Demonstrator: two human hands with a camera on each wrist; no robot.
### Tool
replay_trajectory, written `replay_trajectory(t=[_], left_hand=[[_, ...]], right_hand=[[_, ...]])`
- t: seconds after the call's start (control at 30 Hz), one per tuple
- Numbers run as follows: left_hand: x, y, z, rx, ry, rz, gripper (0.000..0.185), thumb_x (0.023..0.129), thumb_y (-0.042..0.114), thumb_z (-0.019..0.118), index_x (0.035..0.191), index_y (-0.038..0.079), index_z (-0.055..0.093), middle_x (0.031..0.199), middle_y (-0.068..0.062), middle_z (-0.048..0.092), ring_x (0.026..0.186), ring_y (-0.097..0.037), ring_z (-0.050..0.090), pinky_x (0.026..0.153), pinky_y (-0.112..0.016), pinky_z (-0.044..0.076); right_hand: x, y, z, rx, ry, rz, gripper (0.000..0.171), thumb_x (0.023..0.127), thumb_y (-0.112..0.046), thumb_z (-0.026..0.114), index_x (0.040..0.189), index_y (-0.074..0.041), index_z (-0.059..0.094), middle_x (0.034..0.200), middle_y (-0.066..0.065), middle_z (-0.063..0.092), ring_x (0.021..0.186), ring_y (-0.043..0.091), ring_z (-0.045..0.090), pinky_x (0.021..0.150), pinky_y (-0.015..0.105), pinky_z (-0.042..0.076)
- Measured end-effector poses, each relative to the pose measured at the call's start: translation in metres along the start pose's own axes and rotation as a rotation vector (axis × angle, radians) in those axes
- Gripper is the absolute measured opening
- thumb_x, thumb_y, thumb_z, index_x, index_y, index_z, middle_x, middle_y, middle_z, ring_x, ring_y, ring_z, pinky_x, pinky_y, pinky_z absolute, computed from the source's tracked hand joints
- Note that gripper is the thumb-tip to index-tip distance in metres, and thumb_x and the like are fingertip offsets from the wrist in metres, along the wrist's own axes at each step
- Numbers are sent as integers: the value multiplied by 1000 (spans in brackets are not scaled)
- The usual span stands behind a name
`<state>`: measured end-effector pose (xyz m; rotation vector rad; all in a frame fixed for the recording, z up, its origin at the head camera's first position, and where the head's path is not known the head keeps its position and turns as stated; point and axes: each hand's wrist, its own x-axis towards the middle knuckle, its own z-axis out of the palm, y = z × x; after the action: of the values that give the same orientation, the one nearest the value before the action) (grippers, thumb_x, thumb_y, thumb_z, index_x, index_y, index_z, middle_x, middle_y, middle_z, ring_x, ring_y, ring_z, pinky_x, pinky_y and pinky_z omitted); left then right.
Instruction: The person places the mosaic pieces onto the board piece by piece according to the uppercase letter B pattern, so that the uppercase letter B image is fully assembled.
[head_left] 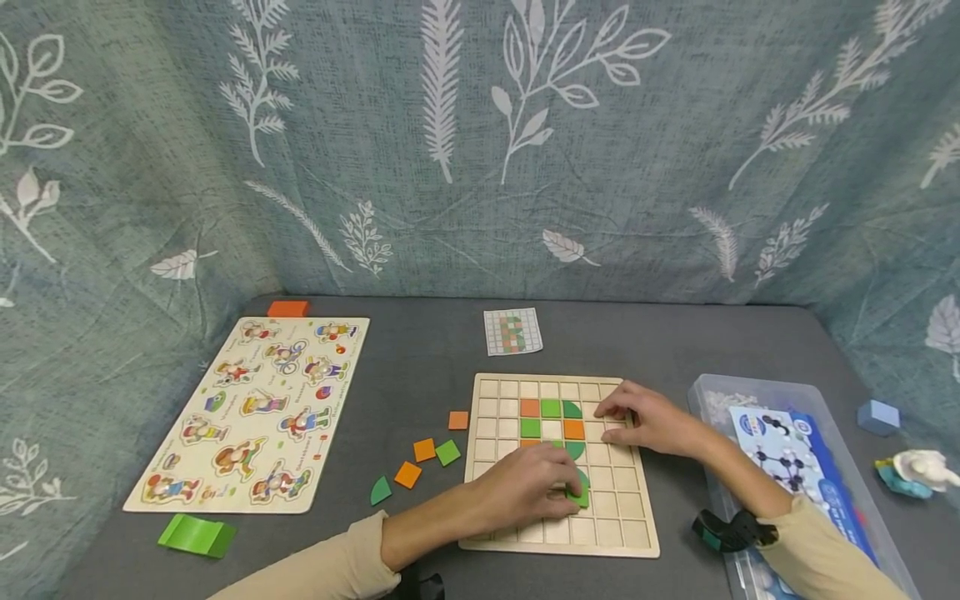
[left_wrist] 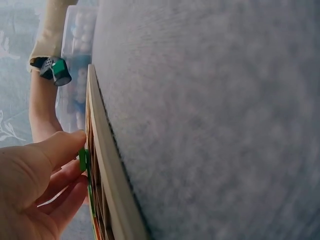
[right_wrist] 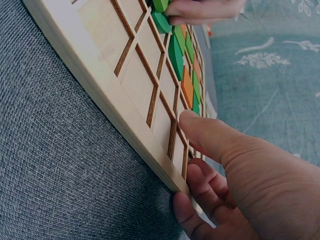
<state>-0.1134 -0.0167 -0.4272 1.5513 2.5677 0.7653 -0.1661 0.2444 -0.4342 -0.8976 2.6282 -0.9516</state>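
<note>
The wooden grid board [head_left: 637,525] lies on the dark table with orange, light green and dark green tiles set in several of its cells. My left hand [head_left: 525,487] reaches over the board's middle and pinches a light green tile [left_wrist: 83,160] between thumb and fingers, low over the grid. A dark green quarter-round tile [right_wrist: 161,21] is right beside that tile in the right wrist view. Thumb and fingers apart, my right hand [head_left: 660,421] rests at the board's right edge; its thumb touches the grid and other fingertips are at the rim.
Left of the board lie loose orange tiles [head_left: 408,475], a light green tile [head_left: 447,452] and a dark green quarter-round tile [head_left: 381,490]. A pattern card [head_left: 513,332] is behind the board. A picture puzzle [head_left: 255,417] is at left, a clear plastic box [head_left: 712,392] at right.
</note>
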Motion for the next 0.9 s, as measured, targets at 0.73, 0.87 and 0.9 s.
replay_trajectory(t=[0.73,0.87,0.9], left_hand=[[-4,10,4,100,7,22,10,89,29,71,89,19,74,96,8,68,90,-4,61,80,-11,46],[-3,14,2,116,-29,-12,12,89,30,69,90,19,74,96,8,67,91,-4,60,78,-11,46],[-3,15,2,122,-39,-19,12,89,30,69,90,20,75,96,8,67,91,-4,60,78,-11,45]], right_hand=[[0,-1,-1,-15,6,-15,26,89,-25,71,111,-10,68,101,2,57,84,5,51,71,23,45],[0,-1,0,-13,5,-12,27,89,-25,71,111,-10,68,101,1,57,85,5,51,71,23,45],[0,-1,0,-10,4,-11,27,89,-25,71,111,-10,68,101,1,57,84,5,51,71,23,45]])
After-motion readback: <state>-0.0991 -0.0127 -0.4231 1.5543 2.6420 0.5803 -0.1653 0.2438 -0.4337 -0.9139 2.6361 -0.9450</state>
